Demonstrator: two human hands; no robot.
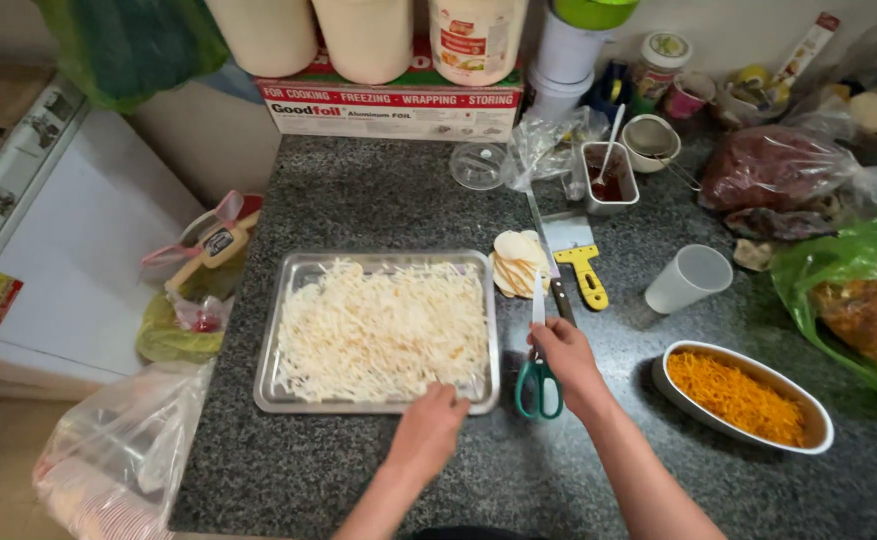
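Scissors (pixel 539 372), green-handled, sat centre-right of frame beside tray (pixel 277 392); your right hand (pixel 566 357) grasped them by handles. Your left hand (pixel 429 430) gripped tray's near rim, lower centre; shredded white strips (pixel 384 330) filled tray.

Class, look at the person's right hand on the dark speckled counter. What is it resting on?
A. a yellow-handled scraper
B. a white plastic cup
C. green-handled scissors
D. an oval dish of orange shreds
C: the right hand lies over the green-handled scissors, beside the metal tray of pale shreds.
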